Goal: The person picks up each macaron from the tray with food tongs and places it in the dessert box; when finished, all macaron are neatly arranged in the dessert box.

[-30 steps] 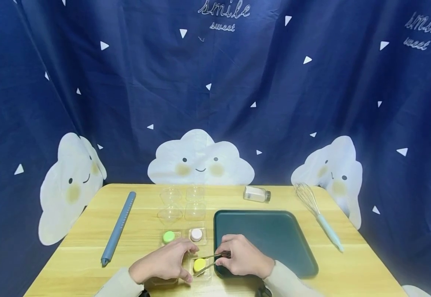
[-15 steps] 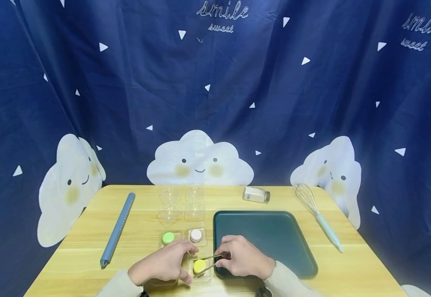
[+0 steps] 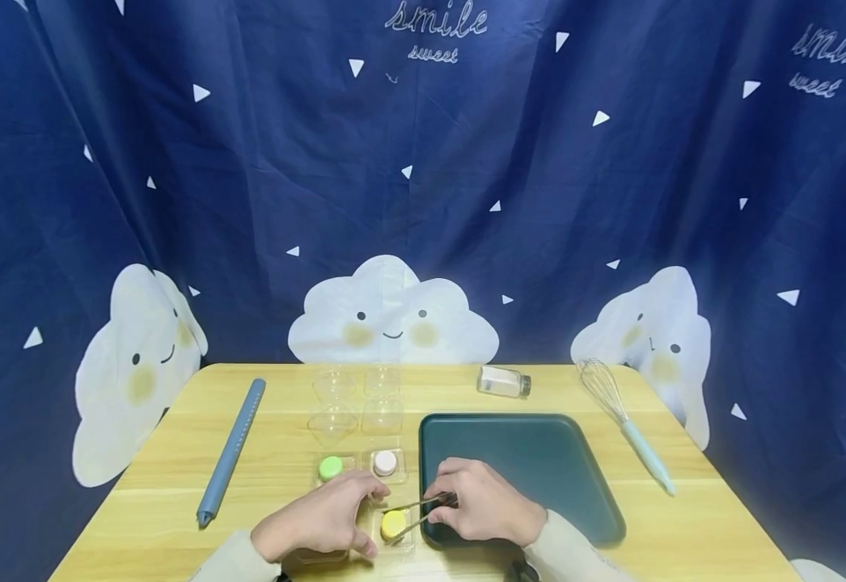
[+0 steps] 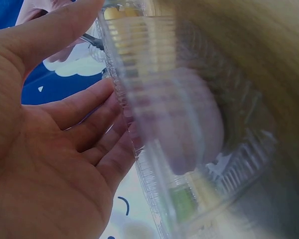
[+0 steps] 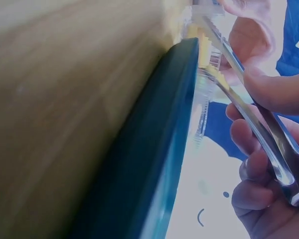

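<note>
My right hand (image 3: 492,501) holds metal tongs (image 3: 423,504), thumb on one arm and fingers under the other. The tips of the tongs stand on either side of a yellow macaron (image 3: 394,525) in a small clear plastic box. My left hand (image 3: 328,513) spreads thumb and fingers to the left of that box. In the left wrist view its fingertips are at the ribbed rim of a clear box (image 4: 162,214) with a pale purple macaron (image 4: 189,122) in it; the hand mostly hides this box from the head view. A green macaron (image 3: 331,467) and a whitish macaron (image 3: 385,462) sit in boxes just beyond.
A dark green tray (image 3: 525,453) lies under and beyond my right hand. Clear lids (image 3: 382,412) stand behind the boxes. A blue rolling pin (image 3: 232,453) lies left, a whisk (image 3: 634,432) right, and a jar of white powder (image 3: 503,381) at the back.
The right hand has shifted slightly to the right, and the yellow macaron sits a touch farther right and nearer between the tongs. The left hand has stayed in place.
</note>
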Tool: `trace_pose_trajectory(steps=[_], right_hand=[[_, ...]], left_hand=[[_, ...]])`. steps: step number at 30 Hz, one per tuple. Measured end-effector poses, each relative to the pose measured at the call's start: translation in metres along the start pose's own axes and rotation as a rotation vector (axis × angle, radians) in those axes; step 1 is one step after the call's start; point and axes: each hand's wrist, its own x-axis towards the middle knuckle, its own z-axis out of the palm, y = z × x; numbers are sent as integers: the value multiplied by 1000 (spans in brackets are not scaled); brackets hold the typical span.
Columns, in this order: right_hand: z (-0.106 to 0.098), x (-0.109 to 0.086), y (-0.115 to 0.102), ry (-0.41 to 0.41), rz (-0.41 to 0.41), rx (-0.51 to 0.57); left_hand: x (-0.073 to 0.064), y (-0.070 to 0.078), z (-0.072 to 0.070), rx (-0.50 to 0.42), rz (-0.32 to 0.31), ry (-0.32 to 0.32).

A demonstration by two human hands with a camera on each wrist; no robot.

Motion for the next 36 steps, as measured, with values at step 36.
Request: trace_pose_trajectory(steps=[36], right_hand=[[-29,-5,1,92,44,162]], left_hand=[[-1,0,2,-9,14,23]])
